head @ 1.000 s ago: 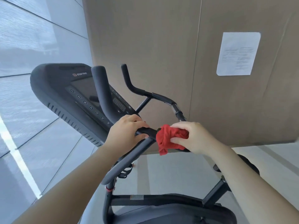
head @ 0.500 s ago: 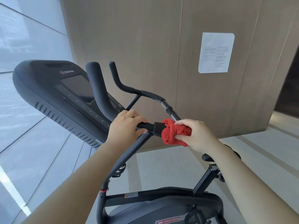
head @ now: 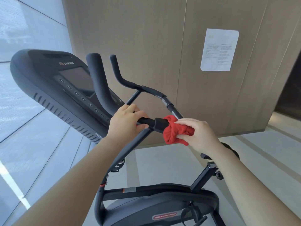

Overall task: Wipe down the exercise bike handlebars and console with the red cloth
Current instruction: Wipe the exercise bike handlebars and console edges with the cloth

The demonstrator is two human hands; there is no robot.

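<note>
The black handlebars of the exercise bike run across the middle of the view, with two upright horns at the top. The dark console with a screen and a row of buttons tilts away on the left. My left hand grips the near handlebar just left of centre. My right hand holds the bunched red cloth wrapped around the bar right beside a thick black joint.
The bike's frame and grey flywheel cover fill the bottom. The saddle post stands under my right forearm. A tan panelled wall with a paper notice is close behind. Glass panels are on the left.
The view has shifted, so the bike sits differently in frame. My right hand and the cloth have slid slightly right along the bar, away from my left hand, exposing the black joint.
</note>
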